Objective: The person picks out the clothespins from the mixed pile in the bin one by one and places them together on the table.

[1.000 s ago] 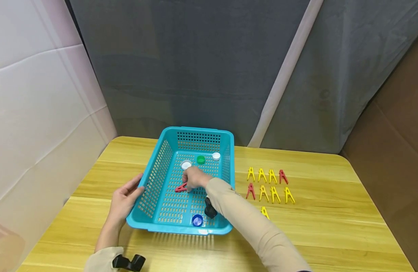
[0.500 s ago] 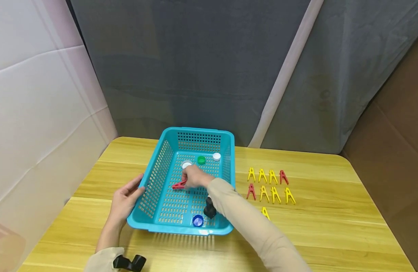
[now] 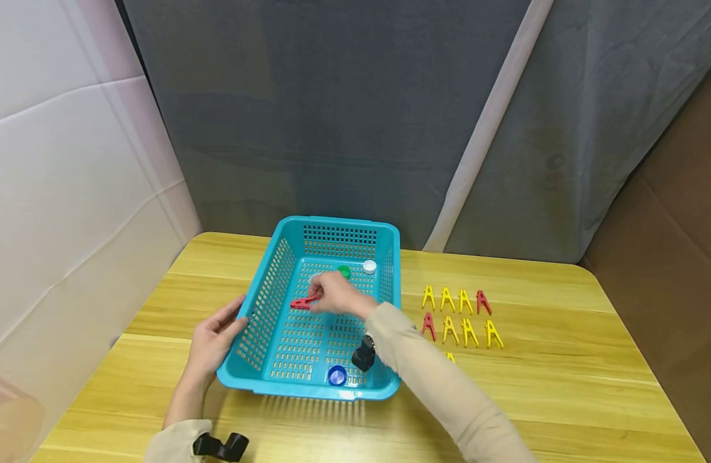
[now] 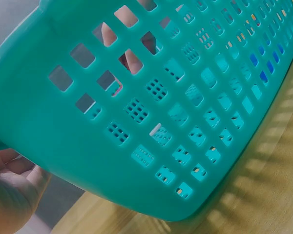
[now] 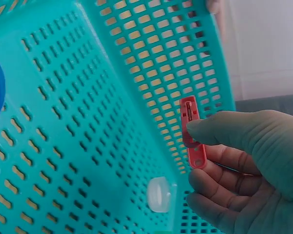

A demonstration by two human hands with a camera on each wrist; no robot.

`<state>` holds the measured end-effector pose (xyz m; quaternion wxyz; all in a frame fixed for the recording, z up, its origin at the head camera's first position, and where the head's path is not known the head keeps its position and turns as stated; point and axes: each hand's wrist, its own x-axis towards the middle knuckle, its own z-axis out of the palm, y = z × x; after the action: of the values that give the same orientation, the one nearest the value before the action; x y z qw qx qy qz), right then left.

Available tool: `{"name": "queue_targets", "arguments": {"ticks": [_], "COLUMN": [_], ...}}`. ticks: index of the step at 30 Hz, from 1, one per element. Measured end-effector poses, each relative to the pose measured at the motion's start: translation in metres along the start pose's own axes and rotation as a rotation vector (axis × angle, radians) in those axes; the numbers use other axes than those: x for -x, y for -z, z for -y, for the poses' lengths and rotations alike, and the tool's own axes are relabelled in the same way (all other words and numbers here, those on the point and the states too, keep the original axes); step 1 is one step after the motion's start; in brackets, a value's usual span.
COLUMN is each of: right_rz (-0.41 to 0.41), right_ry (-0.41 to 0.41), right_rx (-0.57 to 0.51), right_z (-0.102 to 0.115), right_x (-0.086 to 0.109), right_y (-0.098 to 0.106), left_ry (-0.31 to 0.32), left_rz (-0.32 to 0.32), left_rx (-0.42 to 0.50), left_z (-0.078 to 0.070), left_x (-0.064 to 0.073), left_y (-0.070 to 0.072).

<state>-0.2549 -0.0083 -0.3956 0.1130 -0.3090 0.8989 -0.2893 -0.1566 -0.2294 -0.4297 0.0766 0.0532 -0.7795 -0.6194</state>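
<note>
My right hand [image 3: 339, 294] pinches a red clothespin [image 3: 302, 303] between thumb and fingers, above the floor of a turquoise plastic basket [image 3: 297, 391]. The same clothespin [image 5: 189, 116] shows close up in the right wrist view. On the basket's left side, my left hand [image 3: 213, 339] grips the rim, thumb over the edge; in the left wrist view that hand [image 4: 14, 187] is partly hidden by the wall. Inside lie a blue bottle cap [image 3: 337, 375], a green cap [image 3: 344, 272] and a white cap [image 3: 369, 267]. A whitish cap [image 5: 158, 195] sits mostly behind my right hand in the head view.
Right of the basket, several yellow clothespins [image 3: 447, 299] and two red clothespins [image 3: 484, 302] lie in rows on the wooden table [image 3: 564, 360]. The lowest yellow one is partly covered by my right sleeve [image 3: 442, 379]. A grey curtain [image 3: 344, 116] hangs behind the table.
My right hand has risen from the basket floor with the red clothespin in its grip. It now covers most of the whitish cap. The left hand and basket have barely shifted.
</note>
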Motion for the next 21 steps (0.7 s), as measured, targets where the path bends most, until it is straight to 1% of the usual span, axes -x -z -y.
{"name": "queue_targets", "arguments": {"ticks": [7,10,14,17,21], "right_rz": [-0.032,-0.046,-0.069,-0.097,-0.139], "right_ry": [0.038,0.040,0.022,0.027,0.063], "right_rx": [0.001,-0.021,-0.049,-0.051,-0.051], "right_z": [0.002,0.003,0.005,0.005,0.003], "right_x": [0.009,0.014,0.023,0.030,0.040], "right_y": [0.014,0.021,0.029,0.036,0.043], "left_ry": [-0.003,-0.009,-0.012,-0.007,-0.010], "left_rz": [-0.003,0.001,0.006,0.005,0.004], "left_rx": [0.002,0.020,0.039,0.034,0.021], "left_z": [0.000,0.001,0.002,0.001,0.001], "left_x": [0.000,0.000,0.000,0.000,0.000], "left_y": [0.000,0.000,0.001,0.000,0.000]}}
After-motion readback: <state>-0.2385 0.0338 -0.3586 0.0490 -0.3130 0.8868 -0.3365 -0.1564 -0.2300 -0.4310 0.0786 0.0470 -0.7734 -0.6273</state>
